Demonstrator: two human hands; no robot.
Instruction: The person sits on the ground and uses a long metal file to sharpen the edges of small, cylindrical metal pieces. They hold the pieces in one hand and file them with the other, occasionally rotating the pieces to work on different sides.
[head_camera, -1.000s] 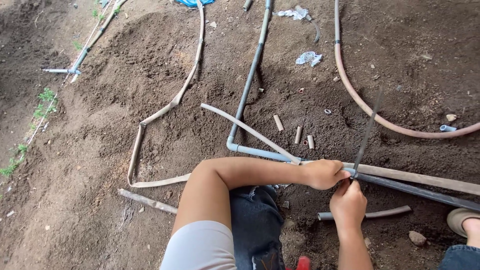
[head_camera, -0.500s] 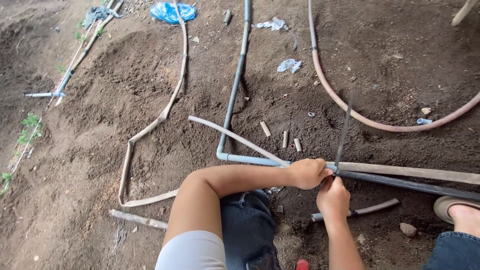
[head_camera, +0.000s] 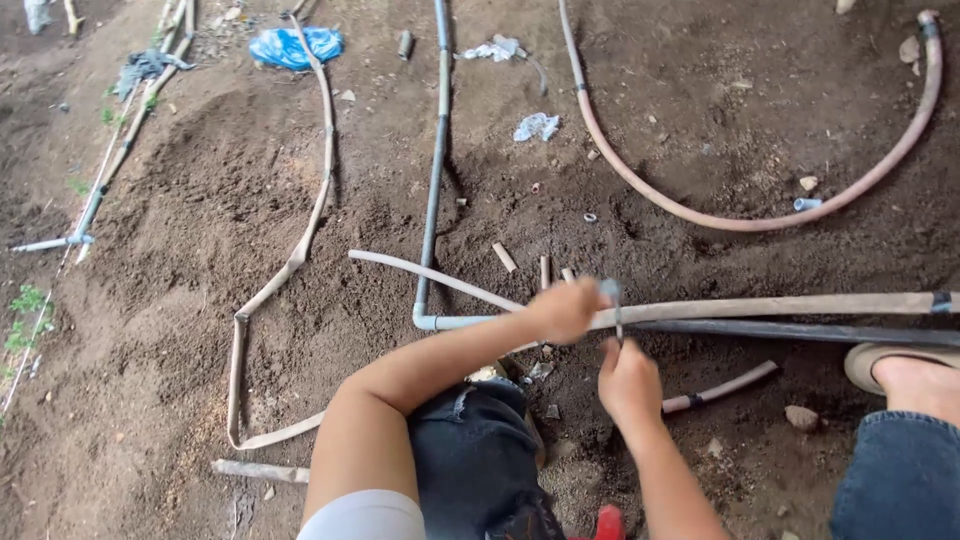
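Head: L hand (head_camera: 565, 310) + R hand (head_camera: 628, 382) grip small tool (head_camera: 612, 300).

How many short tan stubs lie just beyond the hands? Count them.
3 stubs: one angled at left, one upright in the middle, one right of it; more may hide under the left hand.

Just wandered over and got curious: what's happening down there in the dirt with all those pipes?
A person crouches over bare soil, working with both hands where a tan hose and a dark pipe lie side by side. The left hand grips the hose, while the right hand pinches a thin dark strip running up to the left hand. A grey pipe with an elbow lies just beside them, and a curved reddish hose lies farther off.
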